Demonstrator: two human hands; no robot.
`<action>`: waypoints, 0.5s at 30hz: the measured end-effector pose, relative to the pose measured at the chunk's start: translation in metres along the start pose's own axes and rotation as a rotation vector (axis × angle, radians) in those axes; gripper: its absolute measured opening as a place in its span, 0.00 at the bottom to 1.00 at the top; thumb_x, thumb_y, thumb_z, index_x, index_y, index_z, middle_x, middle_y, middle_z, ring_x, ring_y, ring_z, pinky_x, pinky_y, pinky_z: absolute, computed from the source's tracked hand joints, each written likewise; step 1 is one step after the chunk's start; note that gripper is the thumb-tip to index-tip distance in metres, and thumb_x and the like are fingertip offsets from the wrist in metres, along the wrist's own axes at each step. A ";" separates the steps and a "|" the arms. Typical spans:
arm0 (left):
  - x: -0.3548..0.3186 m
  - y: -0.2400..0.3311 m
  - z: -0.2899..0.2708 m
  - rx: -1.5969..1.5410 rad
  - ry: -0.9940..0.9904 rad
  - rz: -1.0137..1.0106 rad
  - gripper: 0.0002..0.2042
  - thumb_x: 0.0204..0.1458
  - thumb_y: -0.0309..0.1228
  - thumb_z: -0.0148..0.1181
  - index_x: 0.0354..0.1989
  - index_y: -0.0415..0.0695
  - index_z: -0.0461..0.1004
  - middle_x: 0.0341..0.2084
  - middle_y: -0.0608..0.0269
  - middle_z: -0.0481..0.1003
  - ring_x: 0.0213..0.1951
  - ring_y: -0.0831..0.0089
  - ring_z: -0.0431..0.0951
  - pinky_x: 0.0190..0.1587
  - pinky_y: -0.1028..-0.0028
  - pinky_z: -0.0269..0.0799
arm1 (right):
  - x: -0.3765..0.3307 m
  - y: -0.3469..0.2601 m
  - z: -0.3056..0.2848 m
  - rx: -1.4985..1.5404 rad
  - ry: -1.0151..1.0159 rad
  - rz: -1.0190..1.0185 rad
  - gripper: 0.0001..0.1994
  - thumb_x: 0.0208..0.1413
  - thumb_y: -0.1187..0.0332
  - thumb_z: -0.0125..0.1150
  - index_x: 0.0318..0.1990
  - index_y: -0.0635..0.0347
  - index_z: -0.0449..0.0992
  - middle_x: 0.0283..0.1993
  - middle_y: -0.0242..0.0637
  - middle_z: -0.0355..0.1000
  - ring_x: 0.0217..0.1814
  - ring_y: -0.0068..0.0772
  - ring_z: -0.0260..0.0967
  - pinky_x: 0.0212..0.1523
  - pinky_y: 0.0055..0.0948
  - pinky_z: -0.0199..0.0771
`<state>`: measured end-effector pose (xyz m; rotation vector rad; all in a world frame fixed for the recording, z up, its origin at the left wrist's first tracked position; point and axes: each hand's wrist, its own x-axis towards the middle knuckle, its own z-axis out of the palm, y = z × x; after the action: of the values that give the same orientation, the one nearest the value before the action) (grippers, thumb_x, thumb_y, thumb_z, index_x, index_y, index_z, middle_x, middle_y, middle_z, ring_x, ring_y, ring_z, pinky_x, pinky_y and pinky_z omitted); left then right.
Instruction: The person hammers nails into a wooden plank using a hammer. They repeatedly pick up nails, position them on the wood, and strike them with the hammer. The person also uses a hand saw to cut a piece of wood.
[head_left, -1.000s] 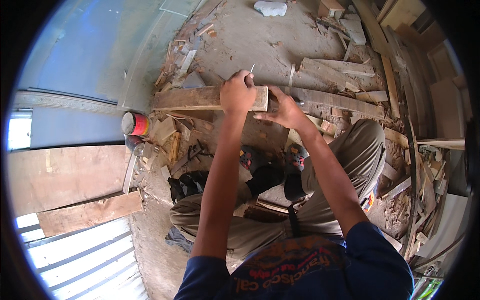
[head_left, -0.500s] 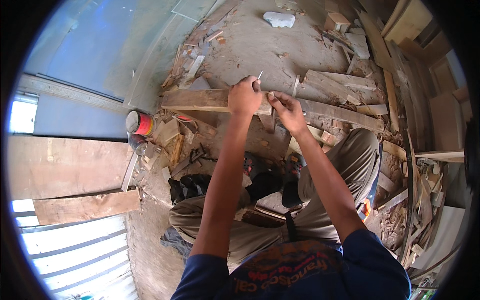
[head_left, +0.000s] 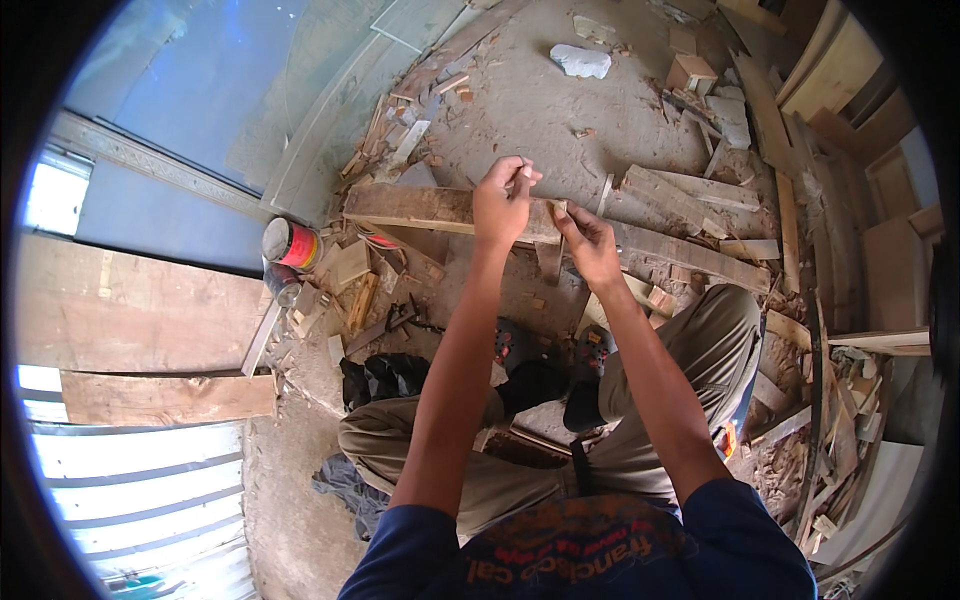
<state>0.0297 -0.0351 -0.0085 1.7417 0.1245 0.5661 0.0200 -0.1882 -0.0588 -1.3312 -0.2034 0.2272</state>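
A thick wooden plank lies crosswise in front of me, raised off the floor. My left hand is closed just over the plank's right part; what its fingers hold is too small to make out. Beside it, my right hand pinches a small pale wood piece between thumb and finger, at the plank's right end. Below that end stands a short upright wooden block, partly hidden. A longer beam stretches away to the right of my right hand.
Boards and offcuts litter the floor at the right. A red-and-black can stands at the left near wood scraps. Black plastic lies by my left knee. A white stone-like lump rests on the far floor.
The thin pale stick that stuck up from my left hand no longer shows clearly, and that hand has turned. My right hand stays at the plank's end. The view has shifted slightly.
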 end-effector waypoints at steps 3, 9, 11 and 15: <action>0.006 -0.001 -0.008 -0.038 -0.035 -0.058 0.08 0.61 0.30 0.61 0.42 0.37 0.78 0.37 0.56 0.82 0.40 0.71 0.82 0.42 0.73 0.76 | 0.004 0.001 -0.002 -0.024 -0.039 -0.026 0.19 0.67 0.64 0.61 0.56 0.71 0.77 0.48 0.29 0.77 0.50 0.18 0.68 0.54 0.22 0.69; -0.010 0.015 -0.018 0.146 -0.196 0.078 0.08 0.57 0.29 0.66 0.41 0.36 0.80 0.42 0.55 0.81 0.44 0.71 0.80 0.44 0.73 0.75 | 0.004 0.005 -0.007 -0.028 -0.005 0.002 0.16 0.68 0.64 0.60 0.53 0.70 0.78 0.46 0.25 0.77 0.48 0.14 0.66 0.51 0.20 0.67; -0.014 0.006 -0.022 0.059 -0.192 0.046 0.08 0.56 0.27 0.67 0.40 0.37 0.81 0.42 0.55 0.81 0.43 0.71 0.80 0.44 0.72 0.74 | 0.005 0.004 -0.003 -0.030 -0.030 -0.001 0.16 0.67 0.64 0.61 0.53 0.69 0.79 0.45 0.27 0.77 0.48 0.16 0.67 0.52 0.22 0.69; -0.021 0.005 -0.015 0.021 -0.211 0.104 0.07 0.53 0.24 0.68 0.39 0.37 0.81 0.39 0.57 0.82 0.41 0.71 0.80 0.44 0.71 0.74 | 0.008 0.007 -0.010 -0.044 -0.062 -0.002 0.14 0.67 0.64 0.61 0.51 0.68 0.80 0.44 0.27 0.77 0.47 0.18 0.67 0.51 0.23 0.69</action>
<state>0.0040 -0.0308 -0.0080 1.8248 -0.1091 0.4539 0.0299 -0.1941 -0.0676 -1.3687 -0.2634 0.2633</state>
